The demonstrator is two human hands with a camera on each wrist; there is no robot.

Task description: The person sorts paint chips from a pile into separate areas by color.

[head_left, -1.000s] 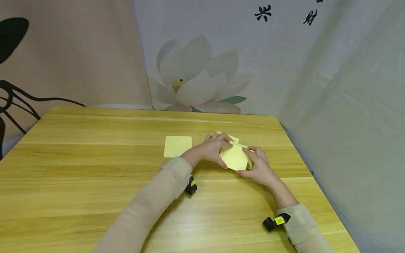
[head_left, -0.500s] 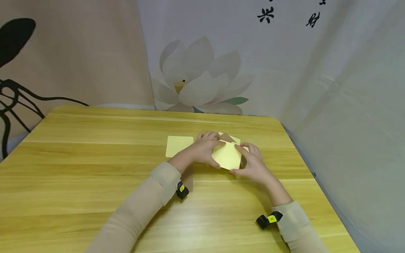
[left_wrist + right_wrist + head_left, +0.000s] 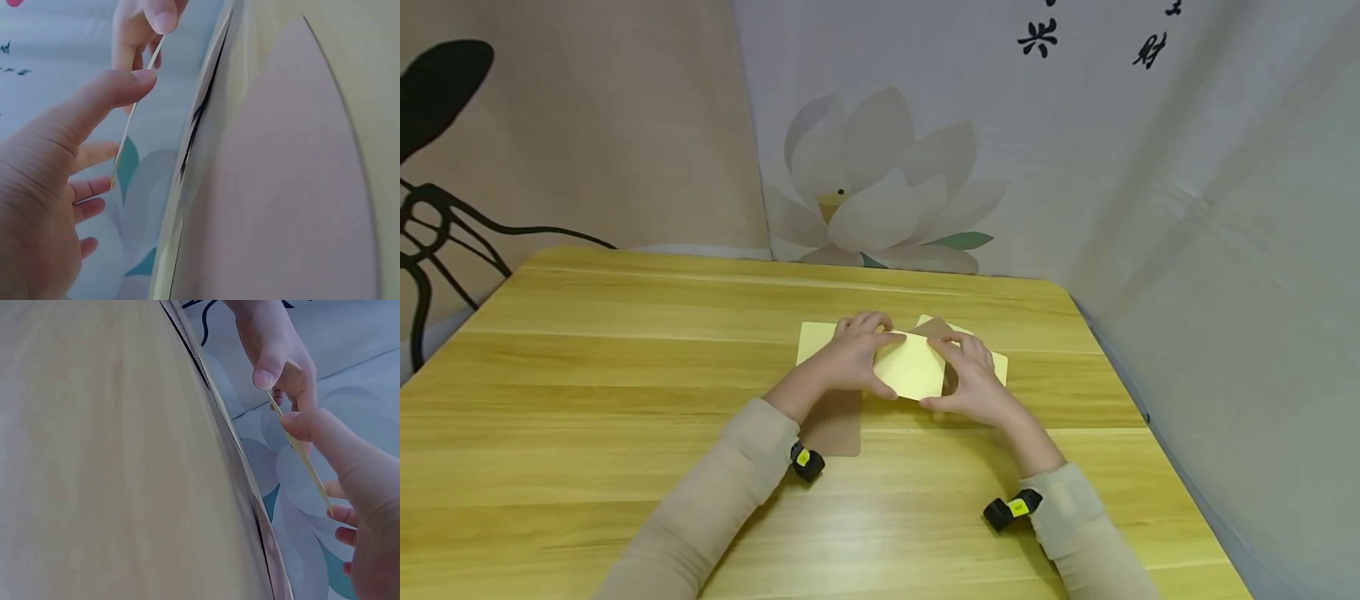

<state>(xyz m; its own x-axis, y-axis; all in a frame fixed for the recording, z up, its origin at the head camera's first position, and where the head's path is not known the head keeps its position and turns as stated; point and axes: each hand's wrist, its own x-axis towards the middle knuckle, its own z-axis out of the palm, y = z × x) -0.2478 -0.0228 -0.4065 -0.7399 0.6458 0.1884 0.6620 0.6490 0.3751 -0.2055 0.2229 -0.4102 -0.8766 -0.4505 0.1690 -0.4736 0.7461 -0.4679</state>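
Observation:
Both hands hold a square yellow card [image 3: 912, 368] between them over the wooden table. My left hand [image 3: 847, 357] pinches its left side, thumb at the near corner. On the opposite side, my right hand [image 3: 972, 383] pinches it the same way. The left wrist view shows the thin card [image 3: 130, 119] edge-on, raised off the tabletop. A second yellow card [image 3: 814, 337] lies behind my left hand, partly covered. Below that wrist is a brown card [image 3: 840, 429]. Past my right hand lie another brown card [image 3: 931, 327] and a yellow card [image 3: 1001, 367], both partly hidden.
The wooden table [image 3: 625, 400] has a rounded far edge close to a hanging cloth [image 3: 880, 167] printed with a lotus. Wall fabric [image 3: 1225, 250] runs along the right side. A dark curved metal frame [image 3: 433, 225] stands off the left corner.
Both hands have moved left with the held card. A brown card beneath my left wrist has come into view, and more of the cards behind my right hand now shows.

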